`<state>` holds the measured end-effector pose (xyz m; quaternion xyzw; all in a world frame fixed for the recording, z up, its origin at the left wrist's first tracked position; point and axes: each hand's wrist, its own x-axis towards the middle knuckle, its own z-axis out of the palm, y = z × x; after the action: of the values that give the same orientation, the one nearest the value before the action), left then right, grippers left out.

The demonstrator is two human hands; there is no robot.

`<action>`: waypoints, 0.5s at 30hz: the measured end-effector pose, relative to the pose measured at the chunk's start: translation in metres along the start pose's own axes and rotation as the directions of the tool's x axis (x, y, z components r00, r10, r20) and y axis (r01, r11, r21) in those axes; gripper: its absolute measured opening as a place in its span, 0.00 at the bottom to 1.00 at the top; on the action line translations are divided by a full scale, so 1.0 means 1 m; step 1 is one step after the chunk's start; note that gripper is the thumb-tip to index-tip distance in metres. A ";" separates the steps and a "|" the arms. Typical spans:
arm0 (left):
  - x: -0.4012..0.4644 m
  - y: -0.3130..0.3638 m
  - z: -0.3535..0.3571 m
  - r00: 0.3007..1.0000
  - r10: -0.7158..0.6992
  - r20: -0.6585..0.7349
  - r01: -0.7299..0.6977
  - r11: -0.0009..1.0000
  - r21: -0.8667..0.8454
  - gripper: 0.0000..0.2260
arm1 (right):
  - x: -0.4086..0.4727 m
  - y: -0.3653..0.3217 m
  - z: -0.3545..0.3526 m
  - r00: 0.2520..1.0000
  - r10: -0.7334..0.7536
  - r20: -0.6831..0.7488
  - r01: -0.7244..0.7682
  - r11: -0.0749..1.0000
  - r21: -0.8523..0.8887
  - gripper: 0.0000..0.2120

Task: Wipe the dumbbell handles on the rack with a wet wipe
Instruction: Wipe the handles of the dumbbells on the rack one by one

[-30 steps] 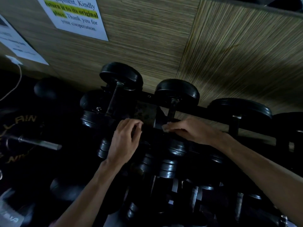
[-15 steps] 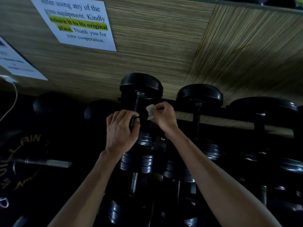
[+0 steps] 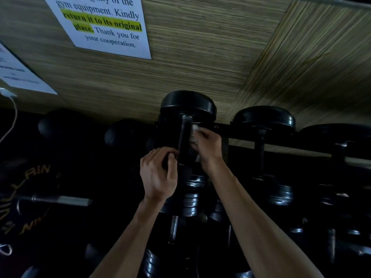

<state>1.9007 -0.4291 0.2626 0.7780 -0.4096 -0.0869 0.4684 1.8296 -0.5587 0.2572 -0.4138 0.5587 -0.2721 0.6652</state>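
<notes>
setting: a dim gym corner. the wall [image 3: 200, 63] is covered in streaked wood-grain panels. a printed notice [image 3: 104, 27] with a yellow highlighted line hangs on it, and a second sheet [image 3: 18, 73] hangs further left. a white cable [image 3: 11, 117] runs down at the left edge. a black rack [image 3: 236, 130] holds rows of dark dumbbells; a weight plate [image 3: 30, 197] with gold lettering sits at the lower left.

task item: the dumbbell handle [image 3: 185, 141] stands nearly upright on the top row, below its round black head [image 3: 187, 106]. a neighbouring dumbbell [image 3: 263, 119] stands just to the right.

right hand [image 3: 207, 145]: fingers curled, pressing a white wet wipe [image 3: 194, 133] against the right side of the handle.

left hand [image 3: 158, 173]: fingers curled at the lower left side of the handle. whether they close round the handle or only rest against it cannot be told in this light.
</notes>
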 end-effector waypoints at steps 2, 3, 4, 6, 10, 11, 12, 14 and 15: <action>-0.001 0.000 0.001 1.000 -0.012 -0.017 0.012 1.000 -0.008 0.11 | 0.000 0.000 -0.004 1.000 -0.013 0.025 0.013 1.000 0.015 0.10; -0.001 0.001 0.001 1.000 -0.017 -0.023 0.016 1.000 -0.006 0.11 | 0.004 -0.002 -0.001 1.000 -0.005 0.028 0.004 0.999 0.035 0.10; -0.001 0.001 0.001 1.000 -0.017 -0.021 0.016 1.000 -0.006 0.11 | 0.008 -0.006 0.005 1.000 0.004 0.025 -0.006 0.998 0.062 0.10; -0.001 0.001 0.001 1.000 -0.015 -0.013 0.015 1.000 -0.001 0.11 | 0.014 -0.014 0.017 1.000 0.015 0.016 -0.016 0.997 0.077 0.10; -0.002 0.000 0.001 0.999 -0.032 -0.007 0.032 0.999 -0.023 0.11 | 0.008 -0.005 0.002 0.999 0.011 0.031 -0.013 0.998 0.054 0.10; -0.002 0.000 0.001 0.999 -0.039 -0.008 0.039 0.999 -0.030 0.11 | 0.005 -0.003 -0.005 1.000 0.001 0.027 -0.002 0.999 0.040 0.09; -0.002 0.000 0.002 0.999 -0.042 -0.012 0.042 0.999 -0.034 0.11 | 0.003 -0.001 -0.009 1.000 -0.008 0.022 0.008 0.999 0.031 0.08; -0.001 0.002 0.001 0.999 -0.045 -0.020 0.044 0.998 -0.034 0.11 | 0.006 0.000 -0.005 1.000 -0.014 0.011 0.013 0.999 0.040 0.07; -0.001 0.003 0.001 0.999 -0.044 -0.019 0.043 0.999 -0.032 0.11 | 0.008 -0.003 0.001 1.000 -0.001 0.003 0.000 0.999 0.048 0.07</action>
<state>1.8979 -0.4294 0.2639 0.7800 -0.3866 -0.0958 0.4827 1.8327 -0.5668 0.2556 -0.3982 0.5510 -0.2851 0.6757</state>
